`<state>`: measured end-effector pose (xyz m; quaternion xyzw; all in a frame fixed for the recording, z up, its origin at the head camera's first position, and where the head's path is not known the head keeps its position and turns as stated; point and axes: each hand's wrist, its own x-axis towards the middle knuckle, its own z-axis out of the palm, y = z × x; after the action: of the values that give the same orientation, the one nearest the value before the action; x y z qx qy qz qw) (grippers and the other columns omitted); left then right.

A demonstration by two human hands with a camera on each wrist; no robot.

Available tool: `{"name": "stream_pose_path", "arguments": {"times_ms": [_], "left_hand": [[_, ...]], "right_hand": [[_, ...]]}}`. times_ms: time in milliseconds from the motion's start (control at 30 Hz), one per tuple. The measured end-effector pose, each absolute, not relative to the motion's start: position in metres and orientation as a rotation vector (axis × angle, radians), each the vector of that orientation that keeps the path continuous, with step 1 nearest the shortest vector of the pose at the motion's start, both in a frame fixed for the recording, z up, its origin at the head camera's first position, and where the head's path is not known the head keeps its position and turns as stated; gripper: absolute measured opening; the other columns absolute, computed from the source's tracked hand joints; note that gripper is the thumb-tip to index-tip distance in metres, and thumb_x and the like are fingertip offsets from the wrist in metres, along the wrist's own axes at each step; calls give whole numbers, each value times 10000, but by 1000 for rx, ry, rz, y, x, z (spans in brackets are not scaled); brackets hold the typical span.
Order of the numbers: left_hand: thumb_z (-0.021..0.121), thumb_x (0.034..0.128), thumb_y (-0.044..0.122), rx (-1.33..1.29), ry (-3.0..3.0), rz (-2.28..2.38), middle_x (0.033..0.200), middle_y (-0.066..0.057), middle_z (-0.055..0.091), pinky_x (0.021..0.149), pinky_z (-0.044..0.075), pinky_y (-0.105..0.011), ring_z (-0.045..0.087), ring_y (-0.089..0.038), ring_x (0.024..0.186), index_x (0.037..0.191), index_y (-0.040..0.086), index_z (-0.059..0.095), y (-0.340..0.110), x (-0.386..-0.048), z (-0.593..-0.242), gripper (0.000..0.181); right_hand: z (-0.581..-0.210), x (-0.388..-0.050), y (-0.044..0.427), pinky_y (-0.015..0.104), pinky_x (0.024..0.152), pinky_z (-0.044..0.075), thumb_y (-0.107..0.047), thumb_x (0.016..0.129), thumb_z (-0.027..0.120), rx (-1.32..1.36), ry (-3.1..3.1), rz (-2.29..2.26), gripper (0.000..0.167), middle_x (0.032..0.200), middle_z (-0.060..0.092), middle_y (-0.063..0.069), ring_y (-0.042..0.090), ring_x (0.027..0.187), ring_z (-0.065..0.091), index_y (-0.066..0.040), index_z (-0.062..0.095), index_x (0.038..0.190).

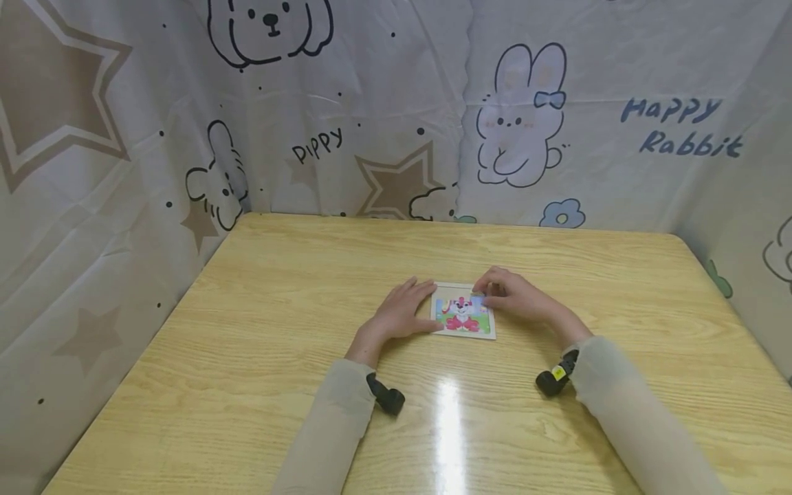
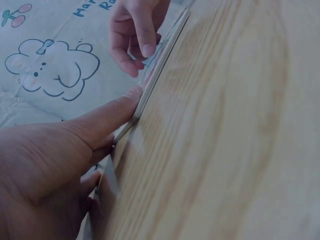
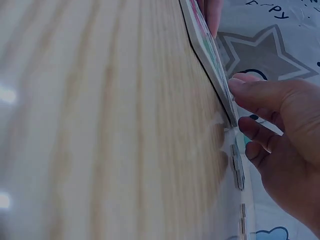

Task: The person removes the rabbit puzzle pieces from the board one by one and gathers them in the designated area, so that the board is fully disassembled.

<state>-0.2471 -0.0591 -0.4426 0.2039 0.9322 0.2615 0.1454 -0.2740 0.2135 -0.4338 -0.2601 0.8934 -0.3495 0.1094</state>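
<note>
A small jigsaw puzzle board with a pale frame lies flat on the table, showing a pink and white cartoon animal. Bare board shows along its upper part. My left hand holds the board's left side, thumb on the front corner and fingers at the back corner. At the upper right of the picture, my right hand pinches what looks like a small puzzle piece, mostly covered by the fingertips. In the right wrist view, the right thumb is close above the board's edge.
In the right wrist view, flat loose pieces lie on the wooden table beyond the board. The head view does not show them clearly. A printed curtain hangs around the table's back and sides. Each wrist wears a black camera.
</note>
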Motion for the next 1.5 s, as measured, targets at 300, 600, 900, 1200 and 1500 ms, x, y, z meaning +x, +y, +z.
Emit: {"name": "stream_pose_path", "arguments": {"times_ms": [300, 600, 900, 1200, 1500], "left_hand": [[671, 879, 500, 584, 2683, 752, 1639, 29, 249, 1282, 81, -450, 73, -226, 1556, 1549, 221, 297, -59, -247, -444, 817], [681, 874, 494, 578, 2688, 747, 1637, 32, 253, 1278, 99, -464, 84, -230, 1555, 1548, 221, 299, -58, -246, -442, 822], [680, 874, 495, 592, 2695, 742, 1635, 28, 260, 1282, 84, -444, 84, -231, 1555, 1547, 215, 302, -58, -247, -444, 820], [682, 873, 493, 595, 2694, 744, 1634, 30, 263, 1282, 87, -444, 89, -230, 1555, 1545, 212, 307, -59, -247, -442, 819], [681, 876, 487, 607, 2693, 748, 1633, 28, 264, 1283, 84, -442, 94, -239, 1554, 1544, 203, 310, -59, -246, -442, 815]], "right_hand": [[-434, -277, 208, 230, 808, 450, -69, 953, 598, -810, 2598, -963, 185, 1068, 593, 67, 172, 922, 494, -101, 678, 1117], [-432, -279, 205, 249, 832, 443, -76, 968, 573, -782, 2564, -925, 169, 1069, 581, 69, 175, 937, 485, -97, 664, 1109], [-433, -277, 202, 256, 845, 448, -63, 961, 576, -779, 2583, -944, 155, 1062, 562, 82, 182, 955, 493, -73, 631, 1105], [-432, -275, 200, 282, 810, 375, -45, 925, 621, -866, 2672, -906, 140, 1025, 592, 76, 200, 957, 437, -84, 683, 1045], [-430, -273, 199, 258, 812, 424, -39, 916, 635, -831, 2669, -941, 138, 1037, 580, 85, 206, 941, 490, -68, 673, 1045]]}}
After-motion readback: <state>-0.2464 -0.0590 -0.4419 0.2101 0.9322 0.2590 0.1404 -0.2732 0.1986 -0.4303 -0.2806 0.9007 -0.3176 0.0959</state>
